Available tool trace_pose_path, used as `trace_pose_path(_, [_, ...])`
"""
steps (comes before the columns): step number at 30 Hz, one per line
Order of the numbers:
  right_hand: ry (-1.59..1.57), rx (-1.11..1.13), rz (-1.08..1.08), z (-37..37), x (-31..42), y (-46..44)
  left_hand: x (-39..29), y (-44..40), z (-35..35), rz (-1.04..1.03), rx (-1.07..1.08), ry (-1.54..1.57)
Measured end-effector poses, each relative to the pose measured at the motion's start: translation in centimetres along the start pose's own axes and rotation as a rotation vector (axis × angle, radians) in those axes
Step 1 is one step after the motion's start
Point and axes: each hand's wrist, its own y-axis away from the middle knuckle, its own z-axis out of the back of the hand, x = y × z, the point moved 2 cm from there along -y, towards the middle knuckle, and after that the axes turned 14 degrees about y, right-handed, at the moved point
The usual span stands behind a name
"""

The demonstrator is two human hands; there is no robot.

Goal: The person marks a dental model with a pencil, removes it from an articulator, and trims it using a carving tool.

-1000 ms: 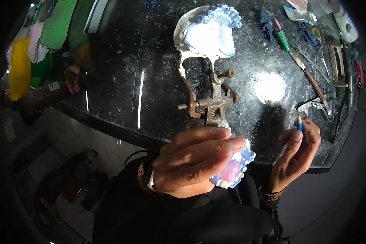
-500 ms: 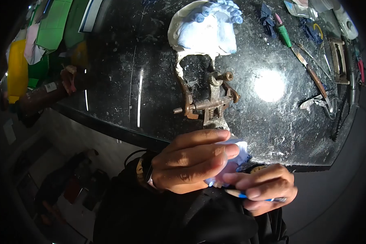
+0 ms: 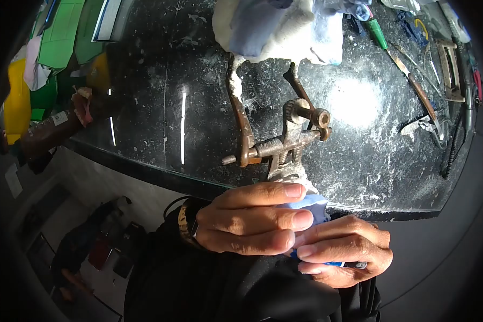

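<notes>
A dental articulator (image 3: 287, 144) of worn brown metal reaches from the worktop's front edge. It bears a large white-and-blue plaster cast (image 3: 252, 32) on its far arm. A second, blue dental cast (image 3: 312, 205) sits at the near end, mostly covered by my fingers. My left hand (image 3: 252, 221) is wrapped over this near cast. Close against it, my right hand (image 3: 349, 249) pinches a blue pencil (image 3: 335, 263), its fingertips at the cast's edge. The pencil's tip is hidden behind the fingers.
On the right lie a green-handled tool (image 3: 377, 35), a long brown-handled knife (image 3: 423, 101) and a metal frame (image 3: 451, 72). Green packets (image 3: 61, 32) and a dark brown bottle (image 3: 51, 129) stand at left. The dusty black worktop (image 3: 145, 107) ends just before my hands. A person (image 3: 83, 247) is at lower left.
The articulator's far cast has come up larger and nearer the camera, and its screw end has shifted right. My right hand has closed in on the left; the pencil tip no longer shows.
</notes>
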Motion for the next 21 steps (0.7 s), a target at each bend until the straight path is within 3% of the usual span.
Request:
trace_pose_path(18, [0.088,-0.168,-0.062,-1.0,0.5,0.5,-0.4,1.0,0.0,0.005,0.019,0.008])
trace_pose_path(21, [0.095,-0.106,-0.020,-0.7,0.3,0.5,-0.4,0.7,-0.1,-0.009,0.013,0.010])
